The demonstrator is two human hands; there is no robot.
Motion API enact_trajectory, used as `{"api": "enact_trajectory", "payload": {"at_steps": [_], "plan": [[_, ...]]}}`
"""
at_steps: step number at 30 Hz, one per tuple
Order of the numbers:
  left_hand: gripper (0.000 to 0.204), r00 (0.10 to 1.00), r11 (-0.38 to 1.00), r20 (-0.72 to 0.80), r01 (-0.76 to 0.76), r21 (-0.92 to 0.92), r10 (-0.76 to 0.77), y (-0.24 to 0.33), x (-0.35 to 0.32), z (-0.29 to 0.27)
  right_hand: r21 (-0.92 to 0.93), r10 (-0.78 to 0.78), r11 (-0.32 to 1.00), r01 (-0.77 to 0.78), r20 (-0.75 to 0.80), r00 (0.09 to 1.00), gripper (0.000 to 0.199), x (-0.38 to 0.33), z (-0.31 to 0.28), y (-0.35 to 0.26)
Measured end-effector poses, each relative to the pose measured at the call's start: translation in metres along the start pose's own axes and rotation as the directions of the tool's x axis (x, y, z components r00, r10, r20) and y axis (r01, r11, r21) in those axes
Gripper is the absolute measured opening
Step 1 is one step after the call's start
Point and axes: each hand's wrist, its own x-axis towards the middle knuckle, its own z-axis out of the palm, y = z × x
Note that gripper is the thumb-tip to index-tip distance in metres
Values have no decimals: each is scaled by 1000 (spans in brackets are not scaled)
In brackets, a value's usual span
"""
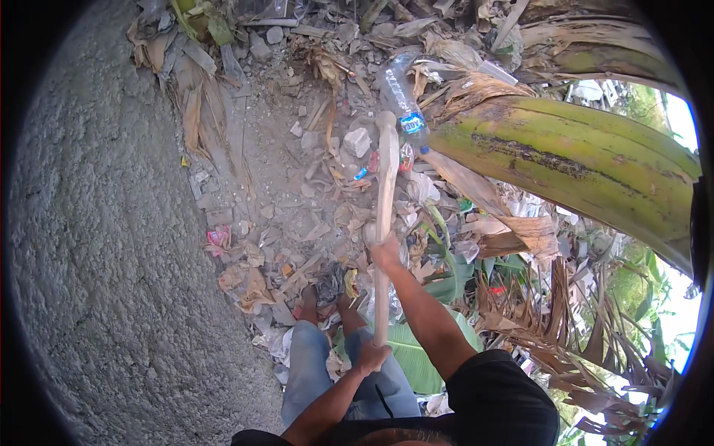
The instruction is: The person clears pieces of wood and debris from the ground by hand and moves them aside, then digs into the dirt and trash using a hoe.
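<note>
Both my hands grip a long, pale wooden tool handle point(384, 189) that points away from me over the ground. My left hand point(372, 358) is wrapped round its near end, by my thighs. Farther along, about midway up, my right hand point(385, 253) closes round it. The handle bends slightly toward its far end, which has a rounded top; I cannot make out a blade there. Just right of that end lies a clear plastic bottle point(401, 100) with a blue label. A pale stone point(357, 142) rests to the left of the handle.
A rough grey wall point(111, 245) rises along the left. From the right, a thick green banana trunk point(565, 145) leans in, with dry brown leaves point(573, 312) below it. Litter, stones and dead leaves cover the soil. A broad green leaf point(416, 357) lies by my legs.
</note>
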Motion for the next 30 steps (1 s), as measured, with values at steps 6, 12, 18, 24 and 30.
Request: {"api": "enact_trajectory", "payload": {"at_steps": [6, 12, 18, 24, 30], "plan": [[31, 1000, 964, 22, 12, 267, -18, 11, -108, -1, 220, 187, 956, -194, 54, 981, 45, -94, -46, 6], [32, 952, 907, 9, -295, 300, 307, 55, -42, -22, 409, -161, 893, 189, -103, 982, 36, -55, -82, -84], [26, 785, 777, -105, -569, 269, 611, 220, 149, -93, 74, -469, 817, 572, -492, 734, 43, 122, -78, -237], [14, 986, 960, -116, -142, -242, 117, 148, 153, -87, -165, -201, 970, 178, -137, 970, 43, 131, 46, -182], [26, 985, 988, -110, -143, -58, 136, 88, 104, -96, -5, -167, 986, 168, -140, 976, 52, 98, 43, -131]]}}
